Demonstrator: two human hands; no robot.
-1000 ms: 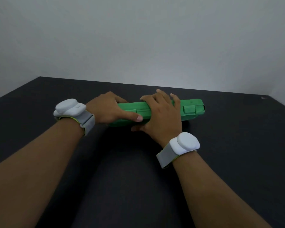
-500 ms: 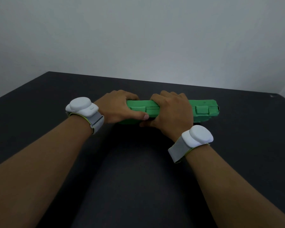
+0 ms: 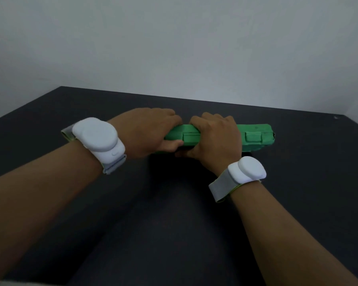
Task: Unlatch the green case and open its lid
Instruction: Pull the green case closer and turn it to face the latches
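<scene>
A flat green case (image 3: pixel 254 129) lies on the dark table (image 3: pixel 174 213), its long front side toward me and its lid down. Two latches show on that front side: a left latch (image 3: pixel 191 137) between my hands and a right latch (image 3: pixel 253 137) out in the open. My left hand (image 3: pixel 147 133) grips the case's left end, fingers over the top and thumb pressed on the front edge beside the left latch. My right hand (image 3: pixel 215 137) clasps the middle of the case, fingers curled over the lid and thumb under the front edge.
The dark table's back edge meets a plain pale wall (image 3: pixel 174 48). A white sensor on a grey band sits on each wrist: the left band (image 3: pixel 97 139) and the right band (image 3: pixel 246 170).
Both hands have stayed on the case while the view shifted a little. My right fingers curled further over the lid, and my left thumb slid along the front edge toward the left latch.
</scene>
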